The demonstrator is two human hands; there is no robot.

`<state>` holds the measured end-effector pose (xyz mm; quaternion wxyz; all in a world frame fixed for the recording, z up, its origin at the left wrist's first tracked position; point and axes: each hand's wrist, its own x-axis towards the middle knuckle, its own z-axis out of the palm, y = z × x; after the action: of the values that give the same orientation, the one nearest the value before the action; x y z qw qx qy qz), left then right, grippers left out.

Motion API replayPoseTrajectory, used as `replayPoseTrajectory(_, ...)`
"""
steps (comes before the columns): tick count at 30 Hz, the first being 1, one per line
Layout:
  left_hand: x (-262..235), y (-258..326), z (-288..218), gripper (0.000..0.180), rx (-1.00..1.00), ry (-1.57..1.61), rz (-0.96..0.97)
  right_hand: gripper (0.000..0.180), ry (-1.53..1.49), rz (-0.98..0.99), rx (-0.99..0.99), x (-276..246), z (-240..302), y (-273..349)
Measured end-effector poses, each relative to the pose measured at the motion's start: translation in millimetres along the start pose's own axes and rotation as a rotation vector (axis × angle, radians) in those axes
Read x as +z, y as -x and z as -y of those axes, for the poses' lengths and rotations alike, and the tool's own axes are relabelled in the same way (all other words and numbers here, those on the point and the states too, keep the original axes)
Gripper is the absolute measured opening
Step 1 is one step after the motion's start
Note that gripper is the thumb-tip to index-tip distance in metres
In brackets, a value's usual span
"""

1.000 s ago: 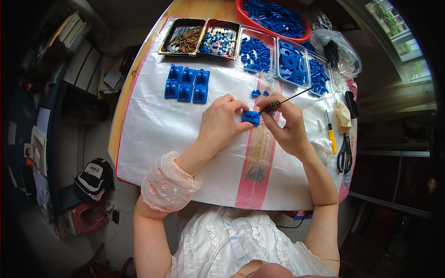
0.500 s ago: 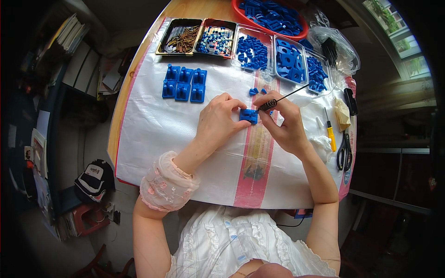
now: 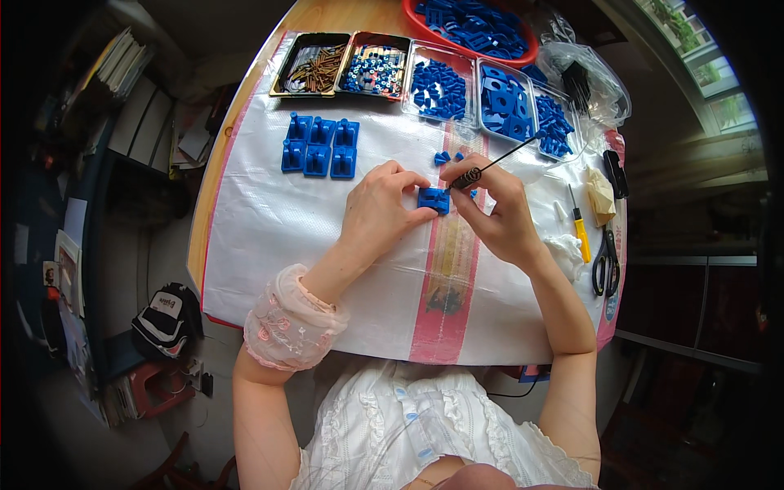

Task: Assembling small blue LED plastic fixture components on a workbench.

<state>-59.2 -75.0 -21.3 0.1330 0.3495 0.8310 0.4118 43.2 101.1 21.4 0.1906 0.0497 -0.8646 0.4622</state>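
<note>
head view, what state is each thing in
Blue block: held by left hand
Dark tool: held by right hand
Six blue pieces: lined up in two rows
Scissors: lying flat, apparently closed
Yellow screwdriver: lying loose
Leftmost tray: uncovered
Red tub: uncovered, heaped full
Plastic bag: crumpled

Lit by daylight from a window [image 3: 709, 59] at upper right — dim toward the edges. Lined at left with a dark shelf unit [image 3: 98, 192] topped by stacked papers [image 3: 114, 65]; at right, with dark reddish cabinets [image 3: 661, 300]. Furnished centrally with a wooden counter [image 3: 343, 16] — above a greyish floor [image 3: 170, 253].
</note>
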Motion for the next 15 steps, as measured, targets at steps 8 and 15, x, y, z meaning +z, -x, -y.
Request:
replayPoseTrajectory(8, 4.5, 0.9, 5.8, 0.039, 0.053, -0.01, -0.04, 0.02, 0.016, 0.017, 0.008, -1.8, -1.0, 0.5)
replayPoseTrajectory(15, 4.5, 1.3, 6.1, 0.038, 0.066, -0.02, -0.039, 0.019, 0.005, 0.005, -0.021, -0.9, -1.6, 1.4)
